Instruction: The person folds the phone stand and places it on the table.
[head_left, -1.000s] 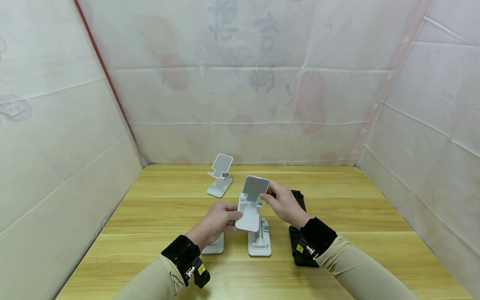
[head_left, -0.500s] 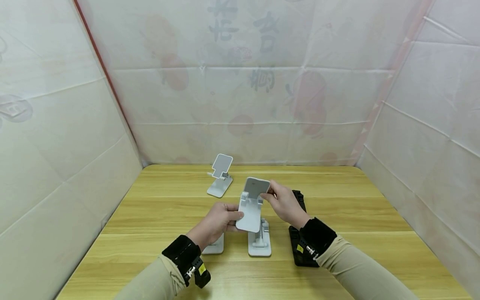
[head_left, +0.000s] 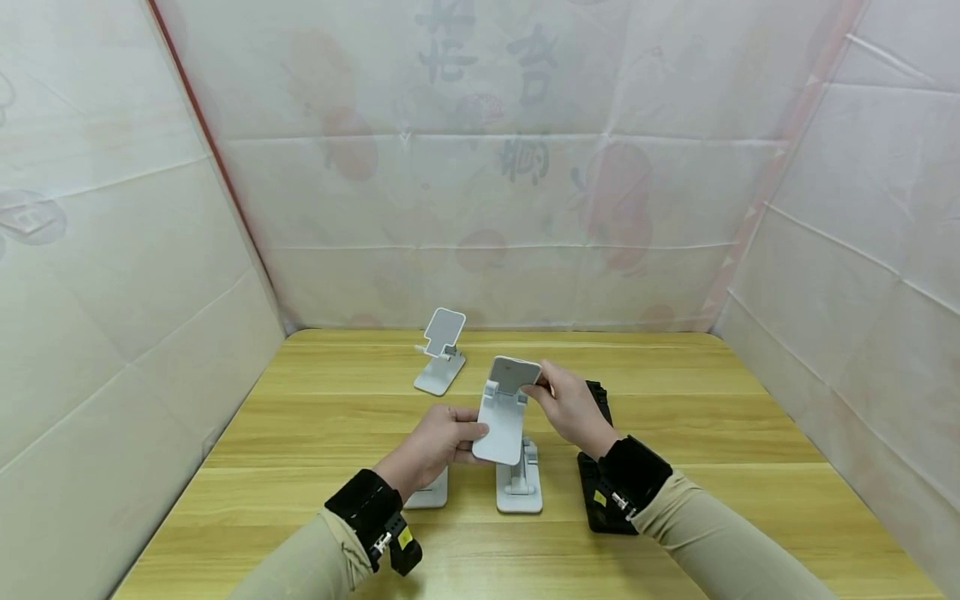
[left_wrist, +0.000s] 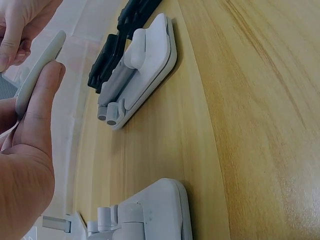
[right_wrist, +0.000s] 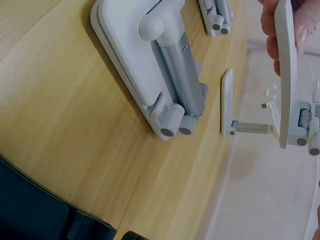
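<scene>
Above the middle of the table, both hands hold a white folding phone stand point(head_left: 498, 429). My left hand point(head_left: 431, 442) grips its base plate at the left edge, thumb on top and fingers beneath. On the other side my right hand point(head_left: 566, 408) pinches the right edge of the grey-padded upper plate point(head_left: 513, 373), which leans back from the base. In the left wrist view the stand point(left_wrist: 37, 75) appears edge-on between thumb and fingers. The right wrist view shows its base point(right_wrist: 286, 75) and hinge in profile. Below it lies a folded white stand point(head_left: 519, 496).
Another folded white stand point(head_left: 429, 493) lies partly hidden under my left hand. An unfolded white stand point(head_left: 438, 375) stands farther back. Black folded stands point(head_left: 603, 512) lie at the right beneath my right forearm. Pale fabric walls point(head_left: 480, 283) enclose the wooden table point(head_left: 315, 500).
The held stand's upper plate has tipped lower toward the base, and the right hand's fingertips have shifted slightly along with it. My left hand stays almost still.
</scene>
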